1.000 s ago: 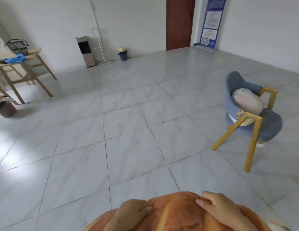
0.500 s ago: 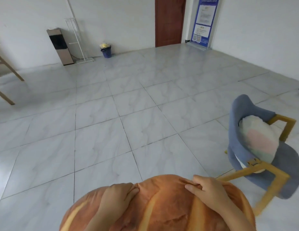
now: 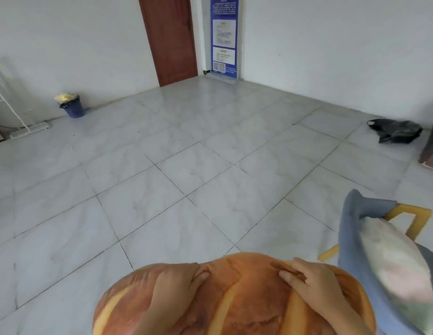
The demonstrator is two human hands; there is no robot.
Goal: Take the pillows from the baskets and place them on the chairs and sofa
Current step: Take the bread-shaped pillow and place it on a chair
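A big bread-shaped pillow (image 3: 237,301), orange-brown with pale stripes, fills the bottom middle of the head view. My left hand (image 3: 174,286) grips its top left, fingers bunching the fabric. My right hand (image 3: 307,281) pinches the fabric at its top right. At the bottom right stands a blue chair (image 3: 350,240) with yellow wooden legs. A pale pastel pillow (image 3: 399,269) leans against its backrest. No basket or sofa is in view.
Grey tiled floor stretches ahead. A blue waste bin (image 3: 73,108) stands by the far left wall, near a white rack (image 3: 7,102). A brown door (image 3: 172,37) and a blue banner (image 3: 224,37) are at the back. A black bag (image 3: 395,133) lies far right.
The view has swung right and moved forward. The blue chair now sits closer, at the bottom right edge. Both hands keep their hold on the bread pillow, which shows more fully.
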